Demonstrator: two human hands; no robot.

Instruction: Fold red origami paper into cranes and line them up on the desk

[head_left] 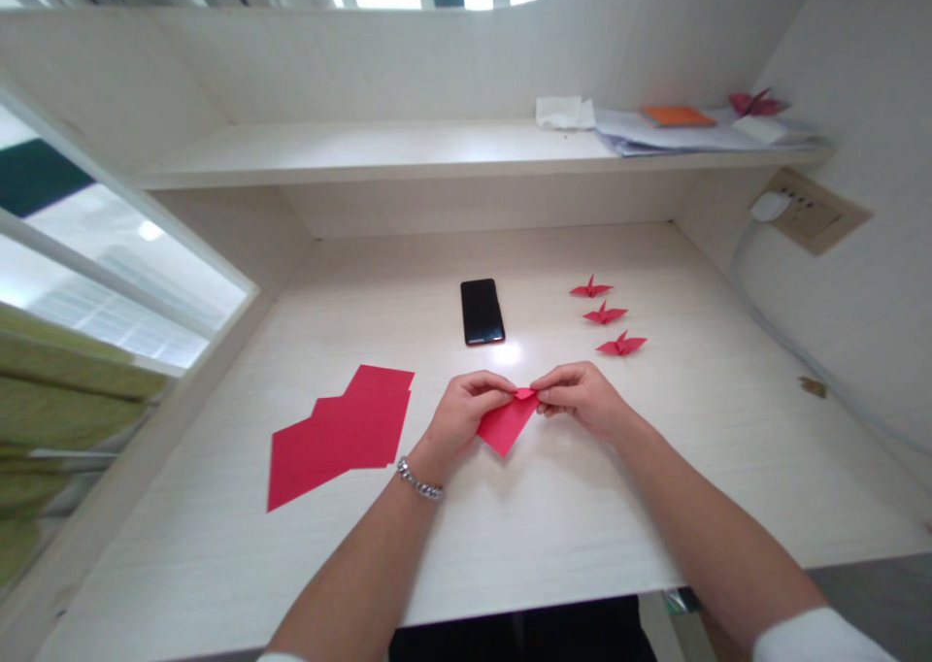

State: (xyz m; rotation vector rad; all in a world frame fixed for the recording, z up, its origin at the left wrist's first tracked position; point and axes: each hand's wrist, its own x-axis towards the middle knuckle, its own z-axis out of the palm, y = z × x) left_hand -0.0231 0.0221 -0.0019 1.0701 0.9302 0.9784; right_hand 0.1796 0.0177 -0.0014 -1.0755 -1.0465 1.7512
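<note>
Both hands meet at the middle of a pale wooden desk, pinching one folded piece of red paper. My left hand grips its upper left edge with curled fingers; a metal bracelet sits on that wrist. My right hand pinches the paper's top right corner. The paper hangs as a downward-pointing triangle between them.
Several flat red sheets lie overlapped to the left. A black phone lies behind the hands. Three folded red cranes sit in a row at the right. The shelf above holds papers, an orange pad and another red crane. A wall socket with a cable is on the right.
</note>
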